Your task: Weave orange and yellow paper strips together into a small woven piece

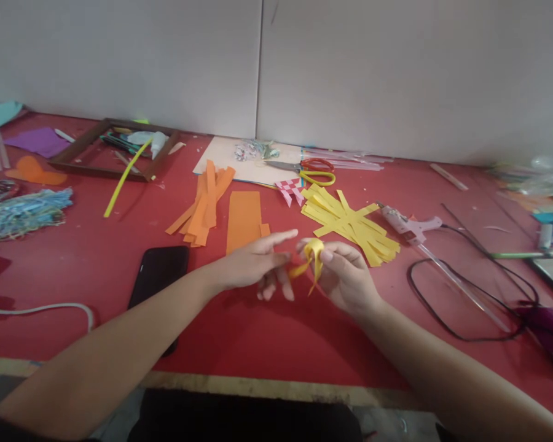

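My right hand (348, 279) pinches a small folded yellow paper piece (314, 250) between thumb and fingers, and narrow strip ends dangle from it, one looking orange-yellow. My left hand (260, 261) is just to its left, fingers apart and stretched out, with nothing visibly in them. Beyond the hands lie a pile of yellow paper strips (350, 221), a pile of orange paper strips (205, 205) and a wider orange paper sheet (244, 218). A small pink-and-white woven paper piece (289, 191) rests between the piles.
Red-and-yellow-handled scissors (317, 172) lie on a pale board (216, 161) at the back. At right is a pink glue gun (410, 226) with a looping black cord (415, 301). A black phone (159, 273) sits under my left forearm; a brown frame (85, 166) holds tools.
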`<state>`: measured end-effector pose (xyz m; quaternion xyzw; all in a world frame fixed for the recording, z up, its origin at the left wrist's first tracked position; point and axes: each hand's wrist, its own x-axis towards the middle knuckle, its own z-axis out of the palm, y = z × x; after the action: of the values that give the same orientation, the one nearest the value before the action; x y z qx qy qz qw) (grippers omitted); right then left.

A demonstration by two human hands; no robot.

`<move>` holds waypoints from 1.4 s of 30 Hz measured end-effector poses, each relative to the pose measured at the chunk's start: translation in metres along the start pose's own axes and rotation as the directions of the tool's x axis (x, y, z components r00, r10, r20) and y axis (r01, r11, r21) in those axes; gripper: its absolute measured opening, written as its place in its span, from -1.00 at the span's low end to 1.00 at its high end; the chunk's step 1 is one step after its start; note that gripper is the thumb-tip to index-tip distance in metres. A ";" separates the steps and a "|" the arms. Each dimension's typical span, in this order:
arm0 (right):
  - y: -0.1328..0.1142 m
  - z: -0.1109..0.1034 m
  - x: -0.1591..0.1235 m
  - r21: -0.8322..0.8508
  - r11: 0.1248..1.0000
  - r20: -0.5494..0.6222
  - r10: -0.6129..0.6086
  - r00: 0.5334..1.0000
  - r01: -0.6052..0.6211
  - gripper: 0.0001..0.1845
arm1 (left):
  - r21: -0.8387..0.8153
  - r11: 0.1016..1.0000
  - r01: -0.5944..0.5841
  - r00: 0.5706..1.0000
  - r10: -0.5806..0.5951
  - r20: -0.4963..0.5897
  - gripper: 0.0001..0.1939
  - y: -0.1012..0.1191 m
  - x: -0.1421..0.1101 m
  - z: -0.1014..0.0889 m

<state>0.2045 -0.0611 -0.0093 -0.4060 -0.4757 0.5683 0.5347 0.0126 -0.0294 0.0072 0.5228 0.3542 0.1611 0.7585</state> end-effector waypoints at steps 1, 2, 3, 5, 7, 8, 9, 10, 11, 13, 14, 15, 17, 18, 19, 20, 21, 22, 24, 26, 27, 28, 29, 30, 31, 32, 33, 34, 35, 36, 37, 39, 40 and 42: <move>0.001 -0.001 0.002 0.029 0.999 -0.030 0.042 0.999 -0.041 -0.75 | 0.032 0.999 -0.032 0.998 0.034 -0.051 -0.36 0.000 0.001 -0.001; 0.002 -0.002 0.004 0.045 0.997 -0.050 0.073 0.996 -0.070 -0.75 | 0.070 0.995 -0.076 0.989 0.085 -0.124 -0.44 0.000 0.002 -0.003; 0.003 -0.002 0.006 0.048 0.994 -0.057 0.096 0.994 -0.094 -0.74 | 0.108 0.986 -0.128 0.968 0.148 -0.202 -0.51 0.000 0.003 -0.004; 0.005 -0.003 0.008 0.020 0.990 -0.036 0.141 0.989 -0.140 -0.72 | 0.172 0.959 -0.225 0.911 0.270 -0.313 -0.59 -0.001 0.006 -0.007; 0.006 -0.003 0.008 -0.052 0.984 0.013 0.174 0.985 -0.173 -0.70 | 0.210 0.937 -0.281 0.883 0.338 -0.326 -0.58 -0.003 0.007 -0.008; 0.006 -0.002 0.007 -0.099 0.979 0.043 0.185 0.982 -0.180 -0.69 | 0.231 0.929 -0.291 0.884 0.353 -0.306 -0.57 -0.004 0.007 -0.008; 0.005 -0.001 0.006 -0.152 0.972 0.073 0.191 0.979 -0.178 -0.68 | 0.262 0.920 -0.292 0.888 0.363 -0.283 -0.57 -0.004 0.007 -0.007; 0.004 0.001 0.005 -0.205 0.965 0.098 0.184 0.978 -0.161 -0.68 | 0.304 0.907 -0.291 0.888 0.374 -0.266 -0.60 -0.004 0.007 -0.007; 0.003 0.002 0.004 -0.254 0.958 0.115 0.164 0.980 -0.131 -0.68 | 0.349 0.891 -0.292 0.885 0.390 -0.256 -0.63 -0.004 0.007 -0.006; 0.001 0.004 0.002 -0.336 0.941 0.123 0.091 0.988 -0.045 -0.69 | 0.411 0.859 -0.304 0.872 0.425 -0.242 -0.71 -0.003 0.006 -0.006; 0.000 0.005 0.002 -0.373 0.928 0.117 0.046 0.992 0.001 -0.70 | 0.419 0.851 -0.316 0.868 0.438 -0.236 -0.73 -0.003 0.007 -0.007; 0.000 0.005 0.001 -0.409 0.912 0.108 0.004 0.994 0.041 -0.70 | 0.410 0.852 -0.325 0.864 0.444 -0.236 -0.75 -0.003 0.007 -0.007; 0.001 0.004 0.001 -0.481 0.872 0.098 -0.048 0.994 0.090 -0.72 | 0.347 0.876 -0.335 0.869 0.429 -0.247 -0.74 -0.005 0.008 -0.009; 0.002 0.004 0.001 -0.511 0.853 0.096 -0.062 0.993 0.103 -0.72 | 0.303 0.894 -0.330 0.876 0.410 -0.255 -0.71 -0.006 0.008 -0.010; 0.003 0.003 0.001 -0.532 0.840 0.093 -0.072 0.993 0.111 -0.73 | 0.261 0.910 -0.321 0.885 0.387 -0.260 -0.68 -0.007 0.009 -0.011; 0.004 0.003 0.001 -0.543 0.831 0.090 -0.084 0.992 0.120 -0.74 | 0.225 0.923 -0.313 0.892 0.367 -0.264 -0.64 -0.008 0.009 -0.012; 0.005 0.002 0.001 -0.548 0.826 0.087 -0.099 0.991 0.131 -0.75 | 0.202 0.929 -0.309 0.897 0.355 -0.263 -0.62 -0.009 0.010 -0.012; 0.006 0.001 0.001 -0.549 0.823 0.085 -0.117 0.990 0.144 -0.77 | 0.192 0.930 -0.314 0.895 0.357 -0.266 -0.62 -0.009 0.010 -0.012; 0.008 0.001 0.001 -0.546 0.820 0.088 -0.151 0.985 0.174 -0.80 | 0.192 0.919 -0.344 0.875 0.388 -0.289 -0.64 -0.010 0.011 -0.012; 0.010 0.000 0.001 -0.556 0.808 0.093 -0.171 0.981 0.193 -0.81 | 0.189 0.906 -0.378 0.847 0.421 -0.324 -0.67 -0.010 0.012 -0.012; 0.011 -0.001 0.001 -0.566 0.802 0.089 -0.173 0.981 0.193 -0.79 | 0.184 0.902 -0.391 0.834 0.432 -0.345 -0.68 -0.010 0.012 -0.011; 0.012 -0.001 0.001 -0.572 0.799 0.082 -0.168 0.982 0.184 -0.76 | 0.179 0.898 -0.402 0.820 0.439 -0.366 -0.69 -0.010 0.013 -0.011; 0.012 -0.002 0.001 -0.569 0.806 0.073 -0.152 0.986 0.167 -0.73 | 0.174 0.896 -0.409 0.808 0.445 -0.387 -0.69 -0.010 0.013 -0.011; 0.013 -0.002 0.002 -0.553 0.821 0.063 -0.127 0.990 0.140 -0.72 | 0.172 0.893 -0.416 0.794 0.449 -0.409 -0.70 -0.010 0.014 -0.011; 0.013 -0.003 0.002 -0.527 0.843 0.053 -0.095 0.994 0.109 -0.73 | 0.175 0.890 -0.420 0.780 0.453 -0.433 -0.71 -0.010 0.014 -0.011; 0.013 -0.003 0.002 -0.498 0.864 0.044 -0.064 0.997 0.077 -0.73 | 0.183 0.887 -0.423 0.762 0.458 -0.458 -0.71 -0.010 0.014 -0.011; 0.013 -0.003 0.003 -0.477 0.877 0.030 -0.040 0.999 0.049 -0.74 | 0.195 0.883 -0.427 0.742 0.465 -0.483 -0.72 -0.010 0.014 -0.012; 0.012 -0.004 0.004 -0.470 0.882 0.011 -0.026 1.000 0.028 -0.74 | 0.205 0.879 -0.430 0.721 0.471 -0.508 -0.72 -0.010 0.014 -0.013; 0.012 -0.005 0.005 -0.472 0.881 -0.014 -0.024 1.000 0.015 -0.73 | 0.213 0.877 -0.431 0.703 0.474 -0.530 -0.71 -0.010 0.014 -0.014; 0.012 -0.005 0.006 -0.478 0.878 -0.038 -0.029 0.999 0.008 -0.72 | 0.217 0.876 -0.432 0.688 0.475 -0.549 -0.71 -0.010 0.014 -0.015; 0.013 -0.006 0.007 -0.479 0.878 -0.061 -0.036 0.997 0.003 -0.71 | 0.216 0.876 -0.431 0.678 0.473 -0.562 -0.71 -0.010 0.014 -0.016; 0.013 -0.007 0.009 -0.459 0.888 -0.093 -0.041 0.995 -0.006 -0.68 | 0.201 0.884 -0.422 0.683 0.456 -0.571 -0.69 -0.010 0.014 -0.017; 0.014 -0.008 0.010 -0.443 0.897 -0.098 -0.038 0.994 -0.009 -0.67 | 0.191 0.892 -0.410 0.697 0.442 -0.564 -0.66 -0.010 0.014 -0.018; 0.014 -0.008 0.010 -0.417 0.909 -0.100 -0.029 0.995 -0.016 -0.67 | 0.189 0.907 -0.377 0.730 0.416 -0.541 -0.60 -0.010 0.014 -0.018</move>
<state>0.2079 -0.0497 -0.0246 -0.5381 -0.5588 0.4299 0.4618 0.0082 -0.0125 -0.0111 0.5384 0.4496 0.4561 0.5477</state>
